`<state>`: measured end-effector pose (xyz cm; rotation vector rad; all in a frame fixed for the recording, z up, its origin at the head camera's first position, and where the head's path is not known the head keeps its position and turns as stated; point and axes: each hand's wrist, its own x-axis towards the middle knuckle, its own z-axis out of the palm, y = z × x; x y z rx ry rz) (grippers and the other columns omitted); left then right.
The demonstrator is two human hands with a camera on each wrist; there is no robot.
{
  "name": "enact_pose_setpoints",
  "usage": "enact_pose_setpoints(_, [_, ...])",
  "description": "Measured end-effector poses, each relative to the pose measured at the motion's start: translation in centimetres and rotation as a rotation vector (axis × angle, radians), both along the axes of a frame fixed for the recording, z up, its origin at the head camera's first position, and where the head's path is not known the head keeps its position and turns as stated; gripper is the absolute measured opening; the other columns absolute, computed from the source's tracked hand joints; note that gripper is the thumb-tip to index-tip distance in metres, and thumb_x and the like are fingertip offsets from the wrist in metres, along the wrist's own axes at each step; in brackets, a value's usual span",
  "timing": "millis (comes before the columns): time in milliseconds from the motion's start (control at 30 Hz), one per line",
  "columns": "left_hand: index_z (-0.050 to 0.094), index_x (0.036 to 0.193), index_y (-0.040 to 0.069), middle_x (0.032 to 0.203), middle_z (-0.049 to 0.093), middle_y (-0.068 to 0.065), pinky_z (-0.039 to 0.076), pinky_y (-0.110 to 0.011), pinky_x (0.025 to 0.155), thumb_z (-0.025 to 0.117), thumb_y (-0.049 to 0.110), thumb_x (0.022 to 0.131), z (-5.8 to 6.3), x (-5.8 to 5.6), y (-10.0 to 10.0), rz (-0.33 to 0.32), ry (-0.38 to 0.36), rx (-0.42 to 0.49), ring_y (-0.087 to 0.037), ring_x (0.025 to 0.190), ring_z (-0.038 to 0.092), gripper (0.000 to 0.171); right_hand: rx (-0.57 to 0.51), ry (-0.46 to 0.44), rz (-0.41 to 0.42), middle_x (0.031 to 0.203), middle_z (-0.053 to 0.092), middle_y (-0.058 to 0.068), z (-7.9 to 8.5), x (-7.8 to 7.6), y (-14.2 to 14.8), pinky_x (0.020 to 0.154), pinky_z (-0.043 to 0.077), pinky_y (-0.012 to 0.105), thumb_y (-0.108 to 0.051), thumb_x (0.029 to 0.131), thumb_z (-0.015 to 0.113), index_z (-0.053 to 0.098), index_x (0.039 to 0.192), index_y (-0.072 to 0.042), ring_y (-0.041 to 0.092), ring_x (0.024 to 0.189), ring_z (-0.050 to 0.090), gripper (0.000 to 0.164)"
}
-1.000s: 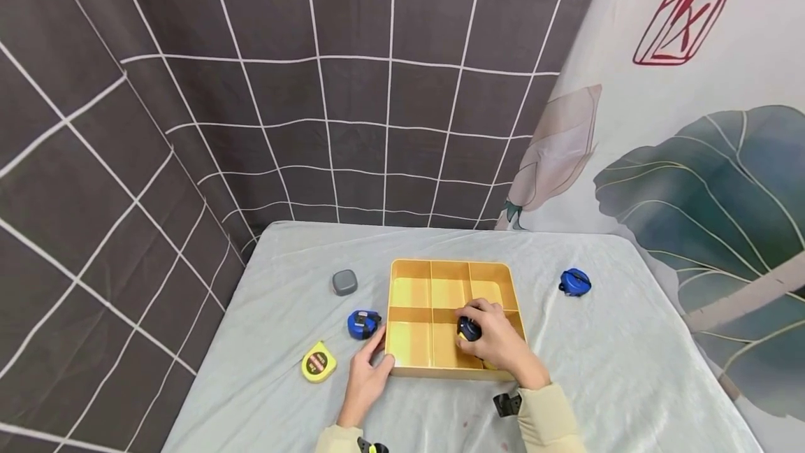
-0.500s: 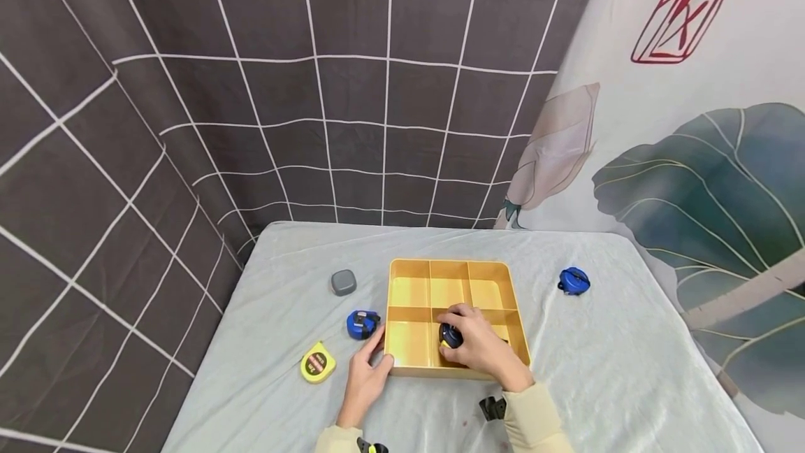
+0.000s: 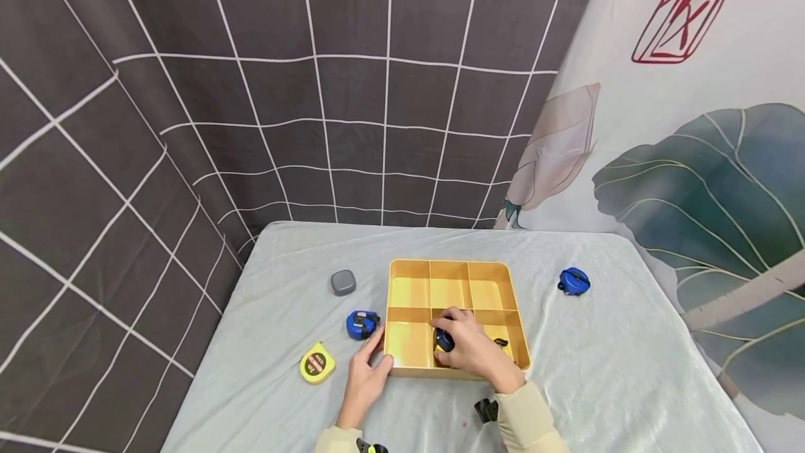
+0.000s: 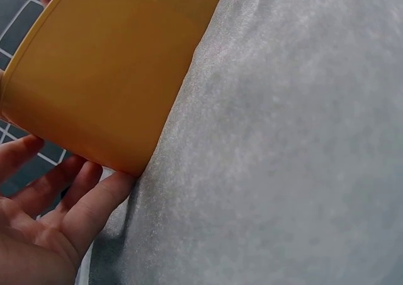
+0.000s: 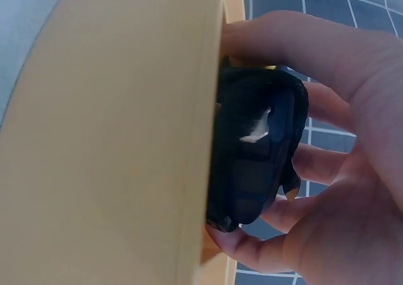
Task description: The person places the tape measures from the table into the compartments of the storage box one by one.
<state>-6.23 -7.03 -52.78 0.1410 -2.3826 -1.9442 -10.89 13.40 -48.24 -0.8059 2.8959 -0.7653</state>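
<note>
A yellow box (image 3: pixel 410 372) with several compartments stands on the table. My right hand (image 3: pixel 473 348) reaches into its front middle compartment and grips a dark blue and black tape measure (image 3: pixel 444 340). The right wrist view shows the thumb and fingers around this tape measure (image 5: pixel 261 140), partly hidden behind the box wall. My left hand (image 3: pixel 365 382) rests on the box's front left corner; in the left wrist view its fairly straight fingers (image 4: pixel 97 206) touch the outer wall. A yellow and black item (image 3: pixel 502 344) lies in the front right compartment, partly hidden by the right hand.
Left of the box lie a blue tape measure (image 3: pixel 362 325), a yellow tape measure (image 3: pixel 317 363) and a small grey rounded-square item (image 3: pixel 343 282). Another blue tape measure (image 3: pixel 574 282) lies on the right side of the cloth-covered table (image 3: pixel 604 369). Dark gridded curtains (image 3: pixel 352 89) hang behind.
My right hand has moved left with the dark tape measure, from the front right compartment's side into the front middle one. The item at front right now shows. My left hand stays at the corner.
</note>
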Motion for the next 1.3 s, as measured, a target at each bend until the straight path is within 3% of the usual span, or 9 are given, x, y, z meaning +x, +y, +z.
enact_pose_setpoints(367, [0.048,0.130,-0.004,0.132,0.049,-0.016,0.038,-0.044,0.097,0.055,-0.004,0.076,-0.1,0.0,-0.2,-0.004,0.022,0.010,-0.024,0.110,0.056,0.054,0.017,-0.027,-0.007,0.111,0.055,0.005,-0.4,-0.1,-0.4,0.067,0.041,0.040,-0.019,0.067,0.076,0.065,0.108,-0.010,0.030,0.096,0.047,0.044])
enact_pose_setpoints(600, [0.048,0.130,-0.003,0.132,0.050,-0.014,0.039,-0.036,0.097,0.055,-0.004,0.076,-0.2,0.0,-0.2,-0.005,0.015,0.015,-0.021,0.109,0.056,0.055,0.020,0.003,-0.033,0.105,0.057,0.006,-0.8,-0.1,-0.6,0.071,0.042,0.041,-0.020,0.063,0.078,0.058,0.108,-0.004,0.030,0.093,0.049,0.051])
enact_pose_setpoints(833, [0.050,0.129,-0.002,0.129,0.053,-0.014,0.041,-0.033,0.096,0.056,-0.005,0.076,-0.3,0.1,-0.3,-0.009,0.072,-0.002,-0.022,0.107,0.057,0.054,0.041,-0.002,-0.044,0.105,0.057,0.007,-0.9,-0.1,-0.8,0.067,0.042,0.040,-0.017,0.061,0.078,0.060,0.106,-0.003,0.029,0.091,0.049,0.051])
enact_pose_setpoints(1067, [0.049,0.130,-0.001,0.129,0.052,-0.014,0.040,-0.037,0.096,0.056,-0.005,0.076,-0.3,0.1,-0.3,-0.015,0.056,0.005,-0.022,0.108,0.057,0.054,0.068,-0.024,-0.037,0.105,0.056,0.010,-1.2,-0.1,-0.9,0.067,0.045,0.042,-0.014,0.061,0.078,0.059,0.108,0.000,0.031,0.092,0.049,0.053])
enact_pose_setpoints(1300, [0.047,0.131,-0.003,0.133,0.048,-0.017,0.041,-0.032,0.096,0.055,-0.005,0.078,0.0,0.0,-0.2,-0.024,0.026,-0.008,-0.024,0.113,0.053,0.054,0.058,-0.010,-0.023,0.098,0.056,0.008,-2.3,-0.4,-0.7,0.067,0.047,0.031,-0.012,0.062,0.077,0.059,0.108,0.001,0.024,0.085,0.050,0.051])
